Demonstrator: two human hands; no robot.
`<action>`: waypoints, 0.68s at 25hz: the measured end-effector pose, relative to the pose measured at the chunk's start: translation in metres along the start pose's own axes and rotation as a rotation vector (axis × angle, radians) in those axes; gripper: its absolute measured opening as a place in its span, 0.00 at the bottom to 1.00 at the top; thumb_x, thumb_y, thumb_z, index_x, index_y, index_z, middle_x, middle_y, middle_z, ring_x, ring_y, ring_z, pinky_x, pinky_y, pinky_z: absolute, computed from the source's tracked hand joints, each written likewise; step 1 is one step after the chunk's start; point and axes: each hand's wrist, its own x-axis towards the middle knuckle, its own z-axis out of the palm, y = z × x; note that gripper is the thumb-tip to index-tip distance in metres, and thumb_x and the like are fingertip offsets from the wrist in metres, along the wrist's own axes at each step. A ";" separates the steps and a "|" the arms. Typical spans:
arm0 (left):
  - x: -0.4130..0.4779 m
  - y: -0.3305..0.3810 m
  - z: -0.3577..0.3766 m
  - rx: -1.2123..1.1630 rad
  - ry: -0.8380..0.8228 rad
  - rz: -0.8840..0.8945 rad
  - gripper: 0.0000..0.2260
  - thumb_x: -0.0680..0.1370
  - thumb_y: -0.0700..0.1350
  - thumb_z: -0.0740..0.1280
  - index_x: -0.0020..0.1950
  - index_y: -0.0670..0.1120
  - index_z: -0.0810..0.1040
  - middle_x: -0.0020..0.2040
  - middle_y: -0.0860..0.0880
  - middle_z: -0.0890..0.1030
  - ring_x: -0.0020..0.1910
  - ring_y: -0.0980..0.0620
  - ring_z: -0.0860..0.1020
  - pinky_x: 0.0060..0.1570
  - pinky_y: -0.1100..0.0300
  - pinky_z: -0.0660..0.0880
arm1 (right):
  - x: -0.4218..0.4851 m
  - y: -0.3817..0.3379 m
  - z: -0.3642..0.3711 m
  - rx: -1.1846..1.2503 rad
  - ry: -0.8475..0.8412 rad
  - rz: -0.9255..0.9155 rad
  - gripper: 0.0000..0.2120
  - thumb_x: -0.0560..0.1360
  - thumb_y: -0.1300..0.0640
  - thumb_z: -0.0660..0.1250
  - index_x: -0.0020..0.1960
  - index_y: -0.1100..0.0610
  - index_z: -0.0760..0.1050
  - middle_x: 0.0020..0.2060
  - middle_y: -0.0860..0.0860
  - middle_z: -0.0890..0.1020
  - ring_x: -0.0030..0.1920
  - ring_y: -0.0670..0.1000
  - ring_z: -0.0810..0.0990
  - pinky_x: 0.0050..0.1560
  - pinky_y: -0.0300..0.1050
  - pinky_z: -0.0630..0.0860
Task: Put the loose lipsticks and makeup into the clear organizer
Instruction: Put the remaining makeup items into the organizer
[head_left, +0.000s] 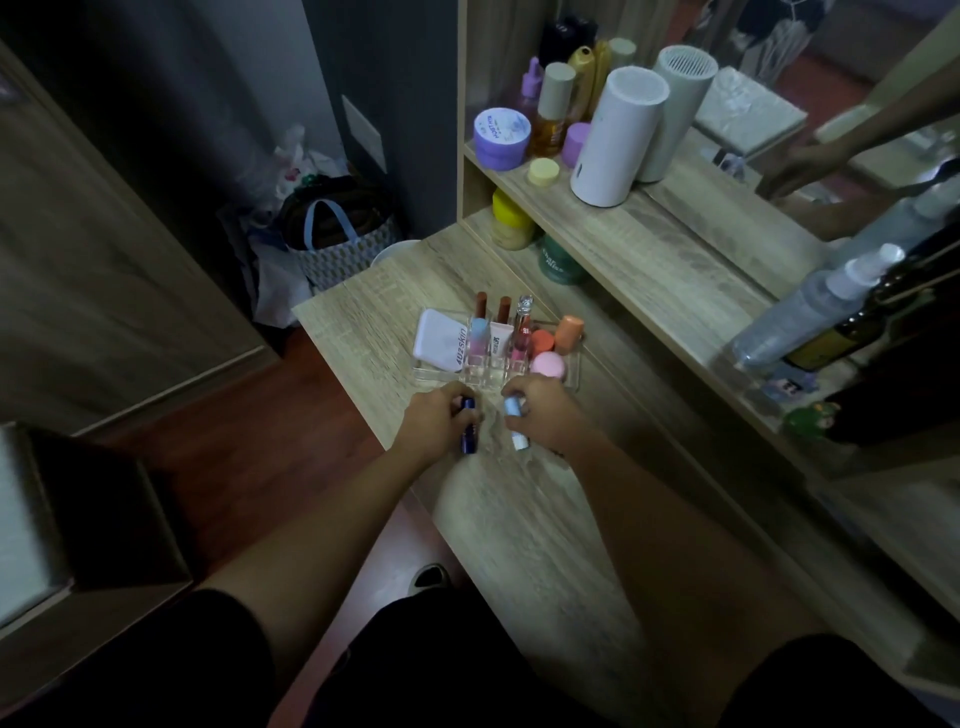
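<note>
The clear organizer (571, 369) stands on the wooden vanity table (519, 509). It holds a white compact (439, 345), several upright lipsticks and tubes (506, 325), and pink and orange sponges (550, 358). Just in front of it, my left hand (439, 421) is closed around a dark blue lipstick tube (468, 426). My right hand (545, 410) grips a light blue and white tube (514, 423). Both hands are a little short of the organizer's front edge.
A shelf at the back carries a white cylinder (618, 135), purple jars (501, 137), bottles and a yellow-lidded jar (511, 218). Spray bottles (821, 306) lie at the right by the mirror. Bags (332, 239) sit on the floor beyond the table's left edge.
</note>
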 end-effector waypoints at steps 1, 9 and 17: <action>0.000 0.000 -0.003 -0.033 0.017 0.014 0.09 0.74 0.43 0.68 0.54 0.44 0.77 0.47 0.40 0.84 0.46 0.44 0.81 0.48 0.57 0.76 | -0.001 0.001 -0.002 0.075 0.055 0.045 0.17 0.69 0.61 0.72 0.57 0.59 0.77 0.54 0.57 0.82 0.51 0.53 0.80 0.53 0.47 0.78; 0.018 0.009 -0.038 -0.303 0.251 0.115 0.07 0.72 0.45 0.72 0.49 0.51 0.78 0.37 0.56 0.81 0.36 0.68 0.79 0.38 0.81 0.71 | -0.008 -0.008 -0.022 0.572 0.511 0.183 0.11 0.70 0.63 0.72 0.52 0.56 0.79 0.45 0.50 0.82 0.37 0.28 0.77 0.33 0.20 0.72; 0.029 0.014 -0.029 -0.153 0.199 0.211 0.08 0.72 0.42 0.71 0.49 0.44 0.77 0.45 0.46 0.84 0.43 0.52 0.82 0.47 0.61 0.77 | 0.007 -0.035 0.004 0.321 0.717 0.017 0.05 0.68 0.65 0.73 0.44 0.62 0.80 0.41 0.57 0.84 0.43 0.52 0.79 0.47 0.43 0.72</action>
